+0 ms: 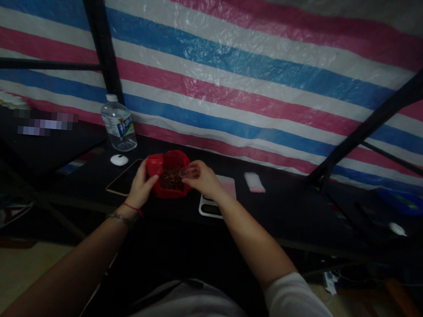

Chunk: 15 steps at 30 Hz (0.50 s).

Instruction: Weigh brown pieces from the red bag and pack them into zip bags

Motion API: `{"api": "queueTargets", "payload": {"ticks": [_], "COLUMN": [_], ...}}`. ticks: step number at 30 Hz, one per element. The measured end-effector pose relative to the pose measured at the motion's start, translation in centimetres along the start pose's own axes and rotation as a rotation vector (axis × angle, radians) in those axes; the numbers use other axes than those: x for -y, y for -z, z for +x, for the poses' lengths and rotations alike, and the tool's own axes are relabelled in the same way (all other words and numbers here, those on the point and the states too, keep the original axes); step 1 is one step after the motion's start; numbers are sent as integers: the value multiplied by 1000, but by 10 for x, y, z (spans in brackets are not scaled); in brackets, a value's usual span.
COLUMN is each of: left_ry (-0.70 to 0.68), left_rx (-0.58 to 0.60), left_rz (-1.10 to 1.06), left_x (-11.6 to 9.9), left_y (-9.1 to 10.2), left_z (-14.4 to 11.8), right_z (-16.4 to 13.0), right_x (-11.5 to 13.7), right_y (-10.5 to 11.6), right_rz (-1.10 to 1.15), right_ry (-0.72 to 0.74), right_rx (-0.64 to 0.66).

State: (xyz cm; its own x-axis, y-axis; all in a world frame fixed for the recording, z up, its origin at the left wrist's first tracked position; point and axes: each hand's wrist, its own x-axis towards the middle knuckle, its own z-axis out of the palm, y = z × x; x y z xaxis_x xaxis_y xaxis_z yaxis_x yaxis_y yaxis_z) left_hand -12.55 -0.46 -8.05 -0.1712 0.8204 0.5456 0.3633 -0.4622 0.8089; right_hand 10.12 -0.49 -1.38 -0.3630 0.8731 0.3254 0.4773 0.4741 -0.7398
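A red plastic container [161, 164] filled with small dark brown pieces sits on the black table [284, 209], tilted a little toward me. My left hand [140, 187] grips its left rim. My right hand [202, 177] is at the container's right edge, fingers pinched on something small and pale just over the dark pieces; what it is I cannot make out. A red string and a beaded band circle my left wrist.
A small digital scale [214, 207] lies under my right wrist. A tablet or phone [122, 183], a white mouse [119, 160] and a clear water bottle [119, 123] stand to the left. A small pale packet [254, 182] lies to the right. A striped tarp hangs behind.
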Motion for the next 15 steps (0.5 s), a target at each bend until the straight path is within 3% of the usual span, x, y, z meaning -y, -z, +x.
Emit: {"api": "queueTargets", "payload": {"ticks": [3,8,15], "left_ry": [111,187,347], "left_rx": [159,147,53], "left_rz": [25,43,41], "left_x": [7,8,1], "left_y": [-8,-25,-40], "left_z": [-2,3,-1], "right_z": [15,24,41], "right_x": [14,6,-2], "right_y": [-24,-29,-43], "right_rz": [-260,-688,-569], "right_ry": [14,-86,-43], "right_rx": [110,184,258]}}
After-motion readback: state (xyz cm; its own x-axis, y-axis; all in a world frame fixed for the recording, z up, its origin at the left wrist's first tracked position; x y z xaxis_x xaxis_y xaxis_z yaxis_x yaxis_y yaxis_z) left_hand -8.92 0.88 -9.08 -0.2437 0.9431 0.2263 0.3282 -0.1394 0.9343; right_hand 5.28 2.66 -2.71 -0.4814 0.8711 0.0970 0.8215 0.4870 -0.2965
